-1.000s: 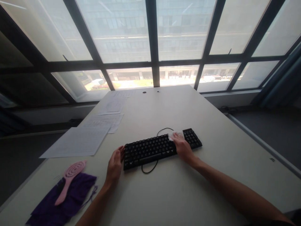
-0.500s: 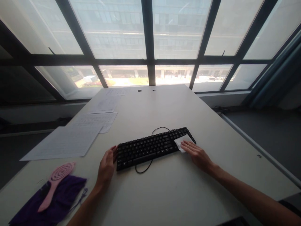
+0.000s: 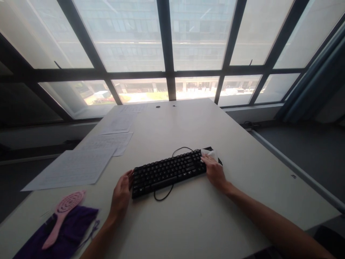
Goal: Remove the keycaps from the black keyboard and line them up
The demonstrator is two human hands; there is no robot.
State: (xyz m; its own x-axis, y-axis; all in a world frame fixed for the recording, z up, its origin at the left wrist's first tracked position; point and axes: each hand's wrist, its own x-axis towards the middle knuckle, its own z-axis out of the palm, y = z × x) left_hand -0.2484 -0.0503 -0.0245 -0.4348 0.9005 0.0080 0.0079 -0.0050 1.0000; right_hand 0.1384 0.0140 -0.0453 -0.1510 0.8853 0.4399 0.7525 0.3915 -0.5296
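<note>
A black keyboard (image 3: 167, 172) lies slightly slanted on the white table (image 3: 172, 230), its cable showing behind and in front of it. My left hand (image 3: 122, 190) grips the keyboard's left end, with the fingertips partly hidden at its edge. On the keyboard's right part, my right hand (image 3: 214, 171) presses a white wipe (image 3: 211, 154) against the keys, fingers together on top of it.
Several sheets of paper (image 3: 72, 169) lie along the table's left side. Near the front left, a pink hairbrush (image 3: 58, 223) rests on a purple cloth bag (image 3: 78, 225). Large windows stand beyond the far edge.
My right hand has slid left and a little away from me with the wipe over the keys. My left hand stays at the keyboard's left end. The view has shifted slightly.
</note>
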